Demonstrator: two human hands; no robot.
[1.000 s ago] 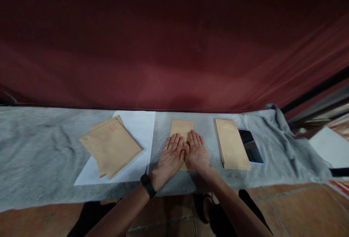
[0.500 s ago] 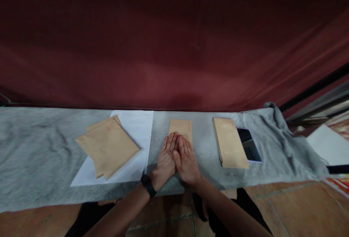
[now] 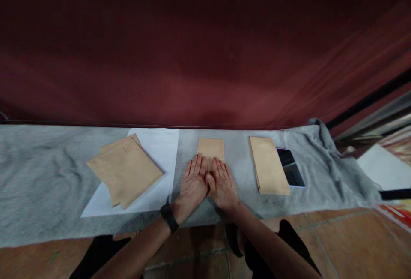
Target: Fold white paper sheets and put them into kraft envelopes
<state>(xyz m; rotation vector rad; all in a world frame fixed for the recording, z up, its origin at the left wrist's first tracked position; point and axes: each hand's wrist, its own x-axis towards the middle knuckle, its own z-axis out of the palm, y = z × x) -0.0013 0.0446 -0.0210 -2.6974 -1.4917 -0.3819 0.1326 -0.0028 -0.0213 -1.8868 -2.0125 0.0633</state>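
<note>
A brown paper envelope (image 3: 211,145) with red print lies lengthwise in front of me on the grey cloth (image 3: 239,159). My left hand (image 3: 194,180) rests flat on its left side, fingers stretched out and pointing away from me. Beside it, my right hand (image 3: 222,184) lies flat on the right side, its thumb touching or nearly touching the left hand. A narrow strip of the envelope shows between the fingertips. The hands cover most of its near half.
To the left, several larger brown envelopes (image 3: 128,169) overlap on white paper (image 3: 160,142). At right, a stack of long brown envelopes (image 3: 269,165) lies beside a dark-screened phone (image 3: 291,167). A dark red curtain (image 3: 205,77) hangs behind the cloth-covered surface.
My hands have slid slightly apart; their fingertips now leave a gap over the envelope. The whole view has shifted slightly.
</note>
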